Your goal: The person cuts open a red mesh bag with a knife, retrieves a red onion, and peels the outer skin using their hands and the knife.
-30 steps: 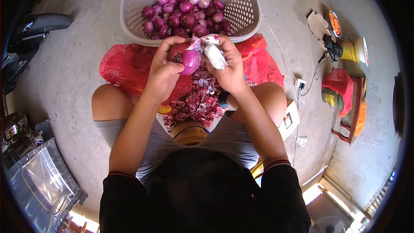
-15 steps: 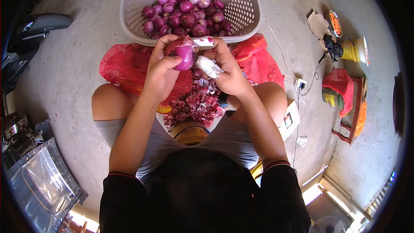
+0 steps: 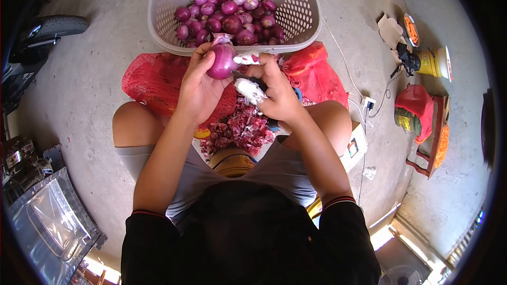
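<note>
My left hand (image 3: 198,87) grips a peeled purple red onion (image 3: 222,62) and holds it up just in front of a white plastic basket (image 3: 298,5). My right hand (image 3: 280,97) has white tape around its thumb and forefinger. Those taped fingertips press against the onion's right and lower side. The basket holds several peeled red onions (image 3: 227,18). Below my hands, a pile of purple onion skins (image 3: 240,126) lies between my knees.
A red mesh sack (image 3: 150,82) is spread on the concrete floor under the basket and my hands. A tyre (image 3: 58,24) is at the far left, a clear plastic bag (image 3: 47,221) at lower left. Yellow container (image 3: 428,62), red cloth (image 3: 417,100) and a cable (image 3: 343,60) are on the right.
My left hand has turned the onion and lifted it toward the basket. My right hand has dropped lower and drawn in under the onion; the loose skin it pulled is gone.
</note>
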The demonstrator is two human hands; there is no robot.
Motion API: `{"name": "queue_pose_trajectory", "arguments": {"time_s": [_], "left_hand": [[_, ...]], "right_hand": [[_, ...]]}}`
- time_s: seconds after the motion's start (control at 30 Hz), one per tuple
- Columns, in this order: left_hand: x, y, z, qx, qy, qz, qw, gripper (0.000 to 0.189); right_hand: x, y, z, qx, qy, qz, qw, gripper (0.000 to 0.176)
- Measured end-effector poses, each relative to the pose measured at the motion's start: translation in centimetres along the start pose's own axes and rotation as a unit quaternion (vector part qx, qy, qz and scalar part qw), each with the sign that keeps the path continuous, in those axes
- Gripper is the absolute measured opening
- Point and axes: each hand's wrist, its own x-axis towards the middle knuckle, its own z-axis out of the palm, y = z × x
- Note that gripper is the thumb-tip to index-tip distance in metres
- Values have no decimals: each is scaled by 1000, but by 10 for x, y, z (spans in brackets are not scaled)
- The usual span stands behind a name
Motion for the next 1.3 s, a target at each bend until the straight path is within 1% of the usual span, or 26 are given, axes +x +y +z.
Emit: {"name": "queue_pose_trajectory", "arguments": {"time_s": [0.07, 0.17, 0.27, 0.3, 0.4, 0.47, 0.5, 0.6, 0.7, 0.8, 0.9, 1.0, 1.1, 1.2, 1.3], "left_hand": [[-1, 0, 2, -12, 13, -2, 1000, 21], [1, -2, -2, -35, -9, -16, 999, 19], [0, -5, -2, -21, -8, -5, 1000, 26], [-1, -6, -1, -11, -12, 8, 1000, 24], [-3, -8, 1, 12, -29, 38, 999, 18], [-3, -9, 0, 20, -45, 47, 998, 16], [-3, -11, -1, 23, -39, 47, 998, 17], [-3, -13, -1, 35, -27, 47, 998, 19], [-4, -12, 3, 49, -28, 54, 997, 20], [-5, -12, 5, 58, -28, 65, 996, 20], [-4, -13, 2, 71, -35, 82, 993, 20], [-4, -13, 1, 82, -52, 89, 991, 20], [-5, -13, 2, 78, -51, 77, 993, 22], [-5, -11, 1, 67, -48, 61, 995, 27], [-5, -5, 1, 55, -58, 35, 996, 33]], "right_hand": [[0, 2, 3, -32, 17, -19, 999, 53], [0, 4, 7, -69, 39, -38, 996, 52], [0, 1, 7, -100, 48, -35, 993, 52], [0, -1, 6, -110, 48, -31, 992, 53], [1, -5, 5, -164, 58, -58, 983, 55], [1, -3, 9, -144, 64, -48, 986, 55], [1, -2, 11, -134, 67, -43, 988, 56], [4, -1, 11, -171, 93, -72, 978, 61], [7, -5, 9, -191, 103, -63, 974, 60], [4, -4, 8, -176, 87, -68, 978, 59], [3, -5, 10, -148, 71, -47, 985, 59], [7, -4, 11, -147, 101, -60, 982, 57], [8, -5, 9, -113, 102, -50, 987, 53], [8, 7, 7, -70, 109, -46, 990, 50], [10, 10, 1, 39, 110, -32, 993, 58]]}}
